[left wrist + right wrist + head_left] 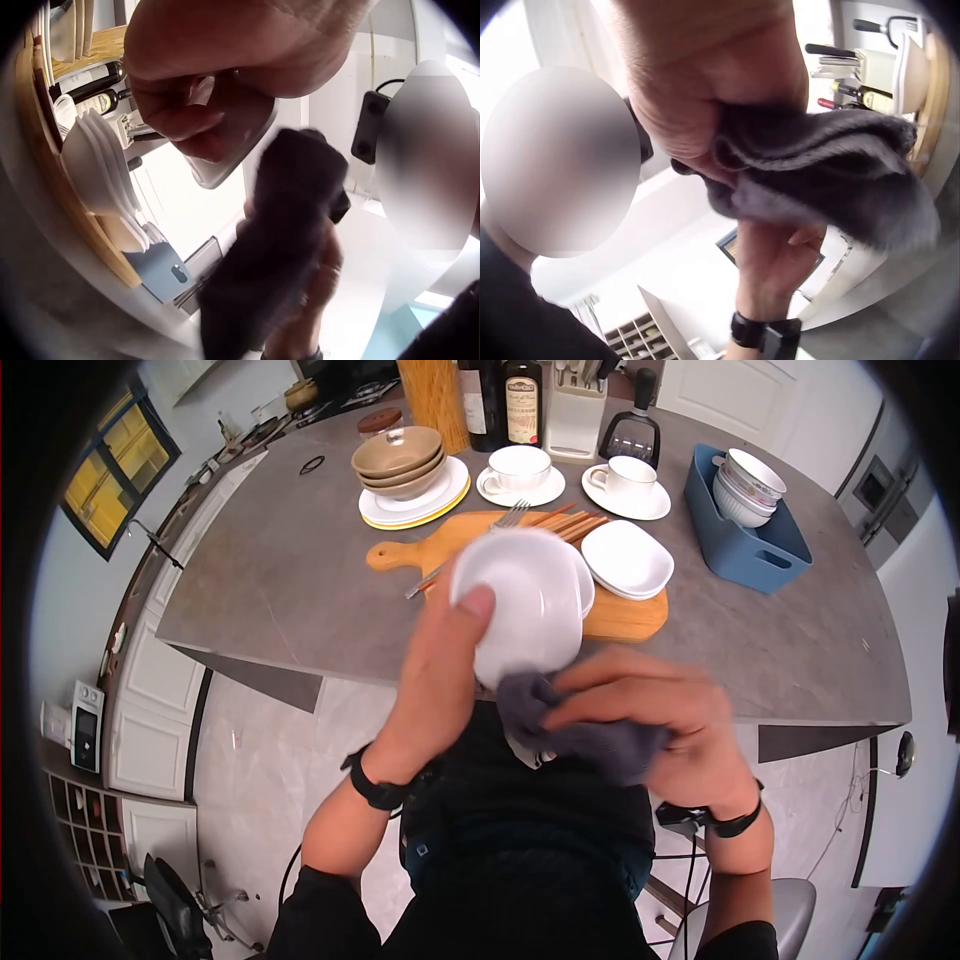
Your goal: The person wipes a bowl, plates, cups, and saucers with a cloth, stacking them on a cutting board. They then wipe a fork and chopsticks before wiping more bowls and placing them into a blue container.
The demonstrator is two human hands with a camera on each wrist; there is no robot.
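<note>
My left hand (440,660) holds a white rounded-square bowl (532,600) up in front of my body, thumb over its rim and inner face. A dark grey cloth (595,748) is bunched in my right hand (665,710), and part of it lies against the bowl's lower rim. In the left wrist view the cloth (277,202) hangs close beside the bowl (244,131). Folds of the cloth (832,176) hide most of my right fingers in the right wrist view.
Behind the bowl lies a wooden board (630,622) with white dishes (628,557), chopsticks and forks. Farther back stand brown bowls (398,455) on plates, two cups on saucers, bottles (522,405) and a knife block (577,420). A blue basket (750,565) with bowls is at right.
</note>
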